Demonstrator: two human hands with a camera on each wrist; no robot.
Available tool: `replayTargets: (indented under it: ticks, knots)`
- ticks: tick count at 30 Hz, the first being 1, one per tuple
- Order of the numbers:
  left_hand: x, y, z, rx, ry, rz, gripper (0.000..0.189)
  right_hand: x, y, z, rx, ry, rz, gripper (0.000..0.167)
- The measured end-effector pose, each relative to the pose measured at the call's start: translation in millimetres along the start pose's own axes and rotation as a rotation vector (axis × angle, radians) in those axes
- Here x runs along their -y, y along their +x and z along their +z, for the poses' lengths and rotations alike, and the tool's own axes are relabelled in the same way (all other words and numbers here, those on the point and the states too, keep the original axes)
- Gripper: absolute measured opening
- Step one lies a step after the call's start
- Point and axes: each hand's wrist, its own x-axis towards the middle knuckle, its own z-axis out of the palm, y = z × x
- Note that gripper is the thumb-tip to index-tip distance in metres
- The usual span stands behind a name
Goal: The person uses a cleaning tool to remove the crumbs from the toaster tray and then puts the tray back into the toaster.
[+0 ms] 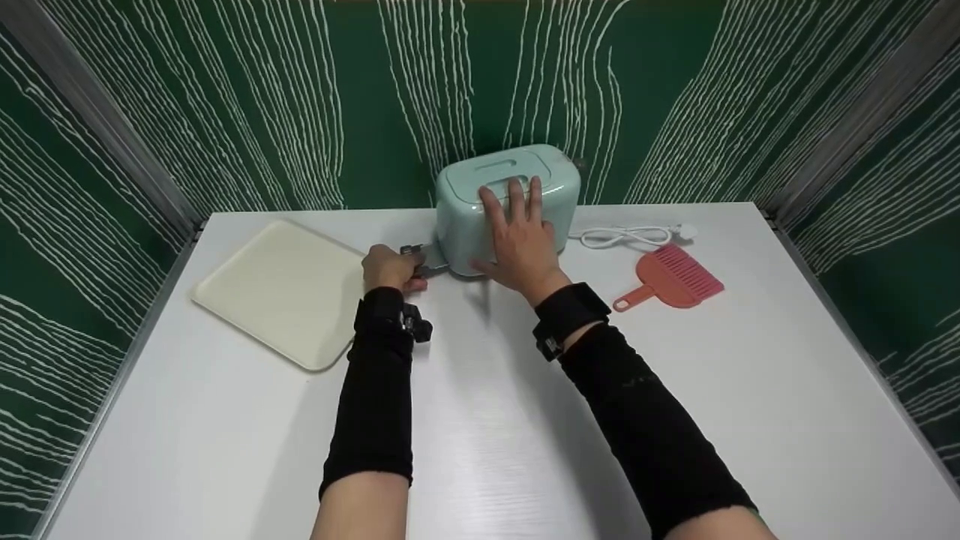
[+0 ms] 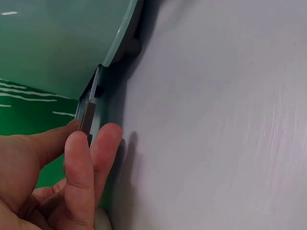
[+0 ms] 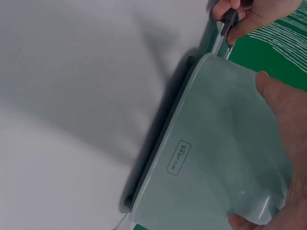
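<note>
A pale green toaster (image 1: 463, 225) stands upright at the back middle of the table. From its left end, low down, a thin metal crumb tray (image 1: 434, 258) sticks partway out. My left hand (image 1: 388, 270) pinches the tray's dark handle (image 2: 87, 117) between thumb and fingers. My right hand (image 1: 523, 246) lies spread against the toaster's front, its fingertips reaching the top by the slot. In the right wrist view, a small printed logo (image 3: 179, 157) shows on the toaster's front face.
On the left lies a cream square tray (image 1: 289, 292), close by my left hand. To the right sit a red mini dustpan and brush set (image 1: 667, 279) and a bundled white power cord (image 1: 622, 237). A green wall with white lines (image 1: 367, 97) rises behind the table.
</note>
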Motion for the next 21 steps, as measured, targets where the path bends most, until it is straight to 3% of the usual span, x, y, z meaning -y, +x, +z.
replayTargets:
  ticks: [10, 21]
  knots:
    - [3.2, -0.8, -2.1, -0.026, 0.065, 0.028, 0.038, -1.3, -0.7, 0.7, 0.014, -0.011, 0.006, 0.115]
    - [4.2, -0.4, -6.2, -0.008, 0.077, 0.018, 0.040, 0.1, -0.1, -0.4, 0.016, -0.025, -0.003, 0.116]
